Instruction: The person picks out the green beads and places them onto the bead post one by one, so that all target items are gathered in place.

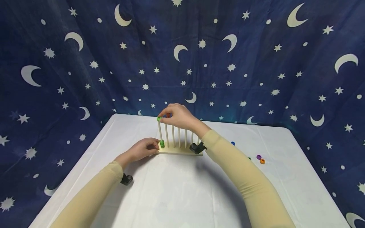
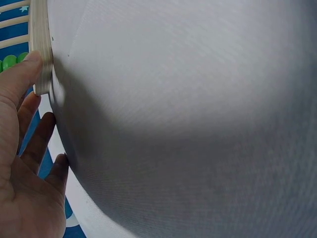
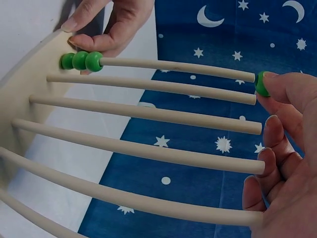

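A wooden peg rack (image 1: 179, 151) stands upright on the table, with a row of thin pegs. Three green beads (image 3: 80, 61) sit stacked at the foot of its leftmost peg. My left hand (image 1: 142, 148) pinches the left end of the base between thumb and fingers. Up at the top of that same peg, my right hand (image 1: 182, 117) pinches another green bead (image 3: 262, 84) right at the peg's tip. A small reddish-orange patch (image 1: 168, 115) shows among the right fingers in the head view. The other visible pegs carry no beads.
Loose beads lie on the white table to the right: a purple bead (image 1: 259, 157), an orange bead (image 1: 262, 161), a blue bead (image 1: 233, 143) and a green one (image 1: 249, 158) partly behind the right sleeve. A dark blue curtain (image 1: 199, 91) with moons and stars hangs behind.
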`<action>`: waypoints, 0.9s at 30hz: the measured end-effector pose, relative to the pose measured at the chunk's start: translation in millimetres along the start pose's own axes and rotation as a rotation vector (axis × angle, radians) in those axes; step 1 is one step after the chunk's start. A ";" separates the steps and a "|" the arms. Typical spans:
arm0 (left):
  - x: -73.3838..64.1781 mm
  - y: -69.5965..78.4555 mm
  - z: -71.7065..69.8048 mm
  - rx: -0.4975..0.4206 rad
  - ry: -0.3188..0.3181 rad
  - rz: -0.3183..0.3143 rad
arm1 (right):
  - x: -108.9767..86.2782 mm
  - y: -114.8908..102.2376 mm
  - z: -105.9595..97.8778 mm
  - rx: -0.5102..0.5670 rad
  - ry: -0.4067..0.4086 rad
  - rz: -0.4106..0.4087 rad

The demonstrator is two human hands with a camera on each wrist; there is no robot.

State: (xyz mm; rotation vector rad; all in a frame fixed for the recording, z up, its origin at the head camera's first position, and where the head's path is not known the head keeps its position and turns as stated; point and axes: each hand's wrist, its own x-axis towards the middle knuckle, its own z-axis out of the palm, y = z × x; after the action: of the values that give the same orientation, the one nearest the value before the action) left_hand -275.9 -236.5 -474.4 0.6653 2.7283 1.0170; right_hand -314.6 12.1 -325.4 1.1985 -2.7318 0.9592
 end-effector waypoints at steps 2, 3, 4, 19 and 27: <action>0.4 1.2 -0.5 -0.008 0.001 0.002 | 0.6 0.4 -0.3 -0.004 -0.001 0.002; 0.6 1.6 -0.7 -0.010 0.001 0.001 | 1.0 0.6 -0.3 -0.004 0.000 0.004; 0.8 1.9 -0.6 -0.009 0.002 0.003 | 1.4 0.9 -0.2 -0.004 -0.001 0.005; 1.2 1.4 0.2 -0.004 0.002 0.024 | 4.3 -2.2 2.4 -0.051 -0.019 0.020; 1.6 2.1 0.0 -0.006 0.001 0.024 | 5.1 -3.8 2.5 -0.058 -0.027 0.047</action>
State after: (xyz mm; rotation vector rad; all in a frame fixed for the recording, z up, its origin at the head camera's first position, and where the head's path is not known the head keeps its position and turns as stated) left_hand -276.5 -234.3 -473.0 0.6988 2.7232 1.0307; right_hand -315.2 5.4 -324.2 1.1517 -2.7992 0.8672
